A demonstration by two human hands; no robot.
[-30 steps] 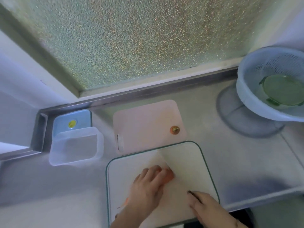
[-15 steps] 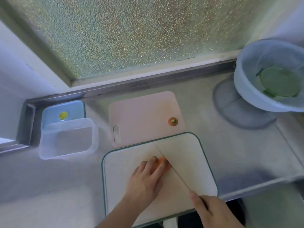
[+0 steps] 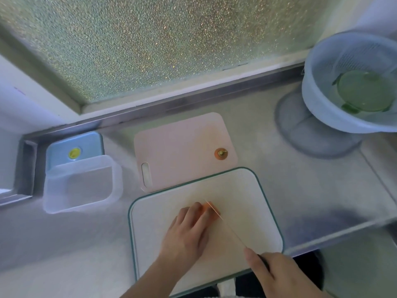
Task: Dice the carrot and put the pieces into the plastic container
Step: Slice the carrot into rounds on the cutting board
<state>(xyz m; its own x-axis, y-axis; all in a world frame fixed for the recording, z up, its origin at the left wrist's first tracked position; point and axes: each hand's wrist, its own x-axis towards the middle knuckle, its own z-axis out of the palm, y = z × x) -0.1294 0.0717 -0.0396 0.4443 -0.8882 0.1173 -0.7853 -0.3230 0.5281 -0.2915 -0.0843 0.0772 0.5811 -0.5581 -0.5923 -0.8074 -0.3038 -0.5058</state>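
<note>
While the carrot [image 3: 211,208] is lying on the white cutting board [image 3: 247,211], only its orange end is showing, poking out just beyond the fingertips of the left hand [image 3: 189,231]. That hand is pressing down on it with fingers held together and bent over the top. The knife [image 3: 223,221] is crossing the exposed end, its thin blade running back toward the right hand [image 3: 277,276], which is curling round the dark handle with the forefinger stretching along it.

Judging by its look, the carrot is going to handle as stiff and fairly light, round enough to roll, so holding it from above close behind the blade, fingertips tucked back, seems the sound grip.

Well beyond and to the left of the left hand, the plastic container [image 3: 81,186] is sitting open with nothing visible inside, its blue lid [image 3: 74,147] lying just behind it. A pink board [image 3: 182,147] is lying ahead of the fingertips, carrying the cut carrot top [image 3: 220,153]. Far off beyond the right hand, a pale colander [image 3: 322,104] is holding a green lid [image 3: 365,93].
</note>
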